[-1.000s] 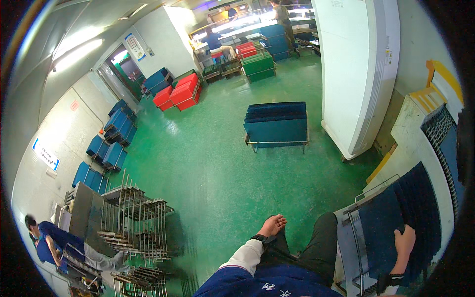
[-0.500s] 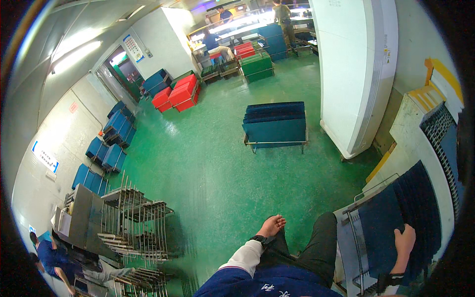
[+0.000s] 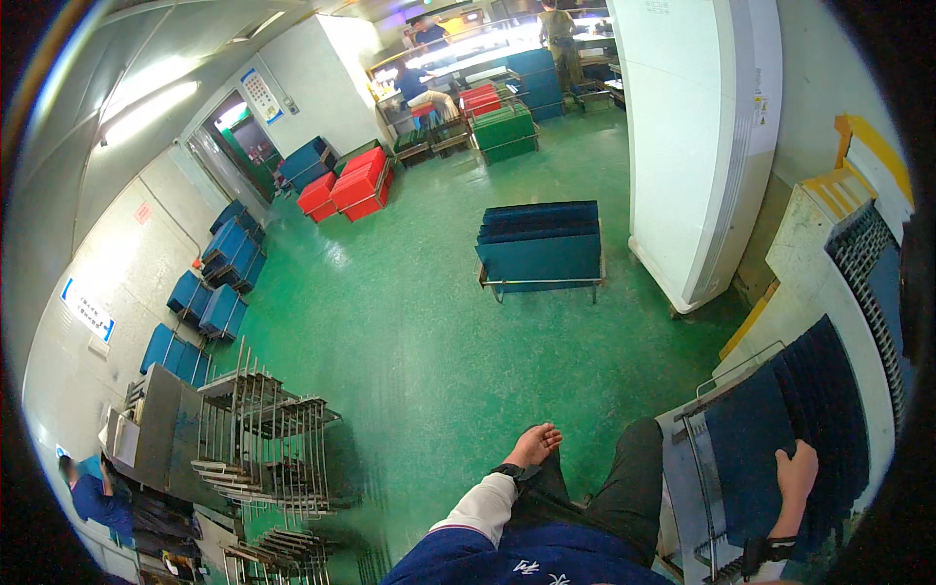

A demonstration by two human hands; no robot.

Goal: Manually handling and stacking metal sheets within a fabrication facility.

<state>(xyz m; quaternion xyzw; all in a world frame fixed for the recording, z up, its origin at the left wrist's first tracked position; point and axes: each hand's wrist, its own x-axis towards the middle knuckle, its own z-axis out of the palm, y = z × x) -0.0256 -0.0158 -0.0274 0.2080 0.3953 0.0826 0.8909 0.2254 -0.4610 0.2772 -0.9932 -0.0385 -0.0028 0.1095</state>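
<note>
I have the left hand [image 3: 534, 446] empty, fingers half-curled, the right hand [image 3: 799, 475] on the panels [image 3: 743, 429] in the near rack [image 3: 698, 478], grip unclear, none looking drawn out yet, and a loaded far rack [image 3: 542, 283] beyond.

Right under the right hand [image 3: 798, 473], blue sheets [image 3: 749, 439] are borne in a row by a wire rack [image 3: 699, 473]. Straight ahead of the left hand [image 3: 534, 446], the green floor [image 3: 409, 331] is taken up by a second rack [image 3: 541, 283], packed with blue boards [image 3: 542, 259]. Farther on, red stacks [image 3: 361, 190] and a green stack [image 3: 505, 135] are set down. Left of that hand, metal racks [image 3: 222, 473] are stood, and past them blue stacks [image 3: 225, 310].
</note>
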